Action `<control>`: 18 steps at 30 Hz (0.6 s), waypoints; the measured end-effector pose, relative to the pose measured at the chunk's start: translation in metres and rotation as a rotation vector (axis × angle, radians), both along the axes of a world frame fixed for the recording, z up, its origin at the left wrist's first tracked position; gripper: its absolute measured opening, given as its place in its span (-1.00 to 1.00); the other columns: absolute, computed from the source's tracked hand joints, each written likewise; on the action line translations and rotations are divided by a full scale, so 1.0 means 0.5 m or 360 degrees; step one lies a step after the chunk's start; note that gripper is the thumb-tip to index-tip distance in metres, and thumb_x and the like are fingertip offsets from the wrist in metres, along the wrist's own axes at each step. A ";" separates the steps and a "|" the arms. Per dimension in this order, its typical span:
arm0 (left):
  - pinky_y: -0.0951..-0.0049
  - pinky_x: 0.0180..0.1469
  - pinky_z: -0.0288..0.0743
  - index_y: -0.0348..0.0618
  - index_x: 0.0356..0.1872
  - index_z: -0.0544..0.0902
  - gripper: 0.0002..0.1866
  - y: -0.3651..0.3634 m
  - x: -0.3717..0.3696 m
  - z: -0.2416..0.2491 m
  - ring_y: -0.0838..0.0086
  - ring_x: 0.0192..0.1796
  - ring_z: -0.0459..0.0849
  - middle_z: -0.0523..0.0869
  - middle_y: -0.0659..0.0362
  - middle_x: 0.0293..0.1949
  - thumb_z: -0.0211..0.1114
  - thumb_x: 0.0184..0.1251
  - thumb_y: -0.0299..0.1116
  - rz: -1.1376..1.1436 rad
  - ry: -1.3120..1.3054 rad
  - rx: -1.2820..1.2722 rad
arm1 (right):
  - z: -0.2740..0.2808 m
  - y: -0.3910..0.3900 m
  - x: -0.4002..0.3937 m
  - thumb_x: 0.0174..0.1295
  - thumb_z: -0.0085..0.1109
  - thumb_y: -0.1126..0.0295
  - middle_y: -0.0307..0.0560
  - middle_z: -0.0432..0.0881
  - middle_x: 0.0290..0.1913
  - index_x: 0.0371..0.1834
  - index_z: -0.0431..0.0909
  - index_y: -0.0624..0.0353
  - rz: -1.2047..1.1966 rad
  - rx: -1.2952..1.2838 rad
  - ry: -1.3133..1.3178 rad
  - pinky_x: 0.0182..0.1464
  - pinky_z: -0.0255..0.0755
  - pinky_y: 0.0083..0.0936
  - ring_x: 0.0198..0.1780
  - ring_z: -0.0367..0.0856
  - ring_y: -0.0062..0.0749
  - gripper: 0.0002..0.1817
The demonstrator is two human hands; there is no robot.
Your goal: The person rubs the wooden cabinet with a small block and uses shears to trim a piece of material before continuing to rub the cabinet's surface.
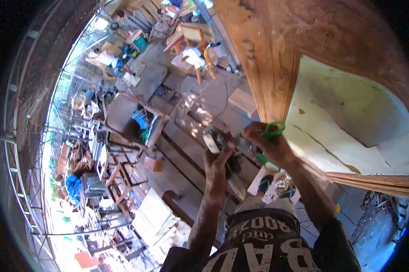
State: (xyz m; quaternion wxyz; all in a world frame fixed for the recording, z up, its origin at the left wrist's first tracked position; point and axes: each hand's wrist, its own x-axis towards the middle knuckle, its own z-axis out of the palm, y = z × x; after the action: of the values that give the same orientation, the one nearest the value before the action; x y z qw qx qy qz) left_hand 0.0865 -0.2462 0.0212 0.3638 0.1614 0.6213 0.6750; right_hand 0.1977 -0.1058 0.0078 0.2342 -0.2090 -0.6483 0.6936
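My right hand (271,146) is closed on scissors with green handles (274,130); a second green loop shows below the fingers, and the blades are hard to see against the background. In front of my chest, my left hand (217,162) has its fingers wrapped around a dark, loose-looking bundle (223,137), whose kind I cannot tell. A pale strip (211,142) shows along the left side of this bundle. The two hands are close together, with the bundle between them.
A large carved wooden panel with a cream inset (345,118) rises close on my right. An upholstered chair (123,115) with blue cloth stands ahead to the left. Wooden frames (120,174) and clutter line the left side. Other people (105,60) are farther back.
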 end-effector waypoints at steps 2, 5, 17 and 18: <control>0.51 -0.30 0.50 -0.25 -0.01 0.59 -0.65 0.008 0.003 -0.028 0.56 -0.32 0.64 0.67 0.24 -0.22 0.37 0.31 -0.24 -0.0162 0.0136 -0.0149 | -0.024 -0.013 -0.007 0.37 0.25 0.24 -0.20 0.66 -0.25 -0.22 0.59 0.25 0.0037 -0.0139 0.0413 -0.18 0.47 -0.53 -0.25 0.57 -0.55 -0.75; 0.53 -0.37 0.47 -0.21 0.04 0.57 -0.64 0.019 0.035 -0.043 0.57 -0.37 0.60 0.63 0.28 -0.31 0.30 0.38 -0.19 -0.0174 -0.0120 0.0057 | -0.007 -0.032 0.013 0.36 0.26 0.26 -0.18 0.66 -0.23 -0.14 0.61 0.27 0.0040 -0.0385 0.0263 -0.16 0.49 -0.53 -0.22 0.59 -0.54 -0.74; 0.44 -0.13 0.54 -0.32 0.11 0.54 -0.55 0.006 0.016 -0.089 0.52 -0.11 0.63 0.65 0.17 -0.08 0.38 0.36 -0.22 0.0052 -0.0095 0.0104 | -0.084 -0.022 0.053 0.42 0.13 0.15 -0.07 0.75 -0.33 -0.05 0.70 0.27 -0.0070 -0.0399 0.0303 -0.07 0.52 -0.47 -0.23 0.65 -0.49 -0.62; 0.44 -0.13 0.54 -0.32 0.11 0.54 -0.55 0.001 0.010 -0.082 0.52 -0.11 0.63 0.65 0.17 -0.08 0.38 0.36 -0.22 0.0057 -0.0104 0.0093 | -0.084 -0.019 0.068 0.43 0.11 0.15 -0.08 0.75 -0.35 -0.14 0.73 0.27 0.0006 -0.0392 0.0265 -0.07 0.51 -0.46 -0.24 0.65 -0.47 -0.63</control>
State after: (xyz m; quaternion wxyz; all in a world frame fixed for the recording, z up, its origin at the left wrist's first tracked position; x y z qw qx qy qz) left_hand 0.0917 -0.2457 -0.0197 0.3669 0.1389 0.5919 0.7041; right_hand 0.2318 -0.1154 -0.0344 0.2584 -0.1767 -0.5372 0.7832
